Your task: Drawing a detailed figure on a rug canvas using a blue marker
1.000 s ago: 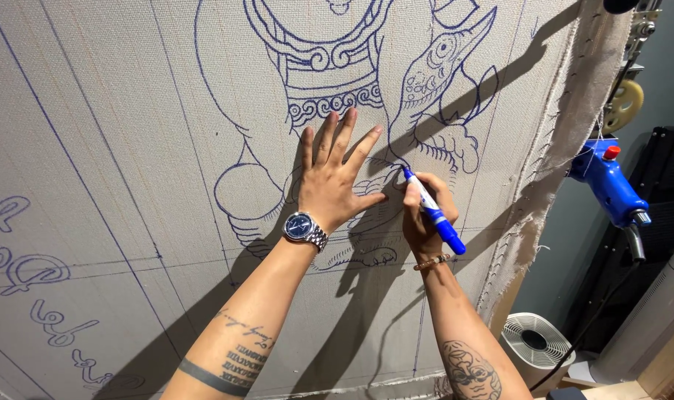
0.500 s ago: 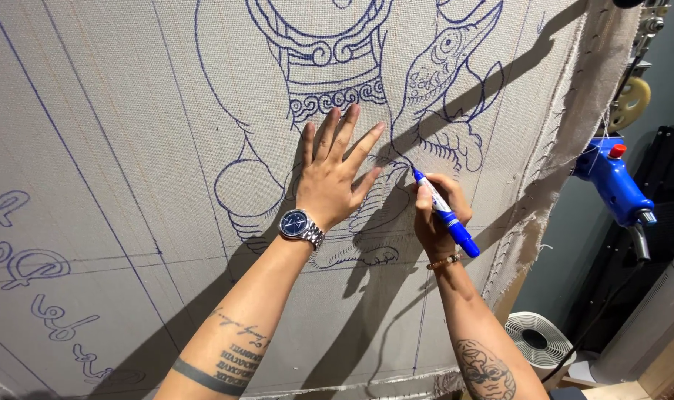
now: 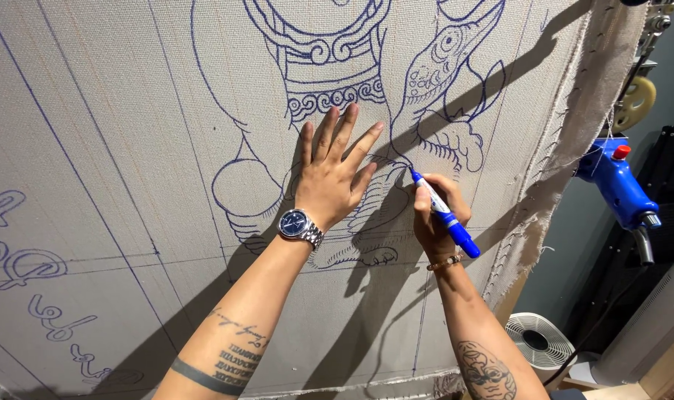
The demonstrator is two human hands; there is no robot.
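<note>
- Fingers point(image 3: 335, 133) of the left hand point(image 3: 329, 185) spread wide and flat, palm pressed against the cloth point(image 3: 129, 148); nothing held.
- Fingers point(image 3: 424, 207) of the right hand point(image 3: 440, 215) curled tight around a blue marker point(image 3: 444, 215), gripping it near the tip end.
- Marker slants from upper left to lower right; tip touches the cloth just right of the left hand's thumb, at a drawn line below the clawed foot point(image 3: 448, 144) of the picture.
- Cloth is a pale woven sheet stretched upright, filling most of the view; frayed edge runs down its right side.
- Blue outline drawing point(image 3: 337, 67) covers the upper middle of the cloth: curls, bands and a scaled limb ending in claws. Long straight blue grid lines cross the sheet.
- Looping blue script point(image 3: 26, 267) sits at the far left, low down.
- Wristwatch point(image 3: 300, 226) with a dark face and metal band on the left wrist; thin bracelet point(image 3: 444, 263) on the right wrist.
- Tattoos on both forearms.
- Shadows of both arms fall across the cloth, slanting toward the upper right.
- Blue tool point(image 3: 618, 185) with a red cap and metal nozzle hangs right of the cloth's edge, well apart from the hands.
- Small white fan point(image 3: 537, 341) stands low at the right, beyond the right forearm.
- Cream-coloured wheel point(image 3: 636, 100) shows at the upper right, above the blue tool.
</note>
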